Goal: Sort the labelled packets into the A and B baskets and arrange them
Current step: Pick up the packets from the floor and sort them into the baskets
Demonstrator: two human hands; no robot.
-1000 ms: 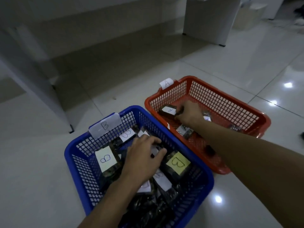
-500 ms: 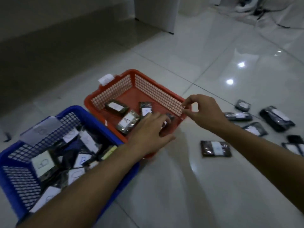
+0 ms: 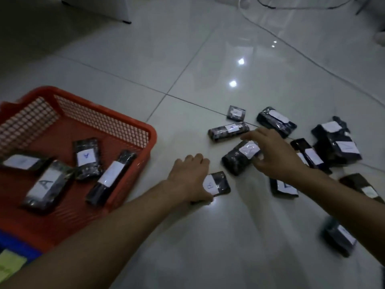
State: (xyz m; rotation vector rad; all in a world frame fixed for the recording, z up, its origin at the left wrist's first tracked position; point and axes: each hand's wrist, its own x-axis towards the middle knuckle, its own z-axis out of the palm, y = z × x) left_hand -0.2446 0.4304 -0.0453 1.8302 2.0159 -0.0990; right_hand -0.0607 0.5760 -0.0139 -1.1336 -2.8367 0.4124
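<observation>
Partly hidden under right hand: packet.

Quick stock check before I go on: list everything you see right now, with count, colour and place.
Red basket: one, red mesh, on the floor at left.
Packets in the red basket: four, dark with white labels; two read A, the others are blurred.
Blue basket: one, only a corner shows at bottom left, with a yellow label in it.
Loose packets on the floor: about a dozen, dark with white labels, scattered at right; exact count unclear where they overlap.
Cables: a white one and a dark one, across the floor at top right.
White furniture base: one, top left.
Left hand: grips a small packet.
Right hand: fingers curl round a larger packet.
</observation>
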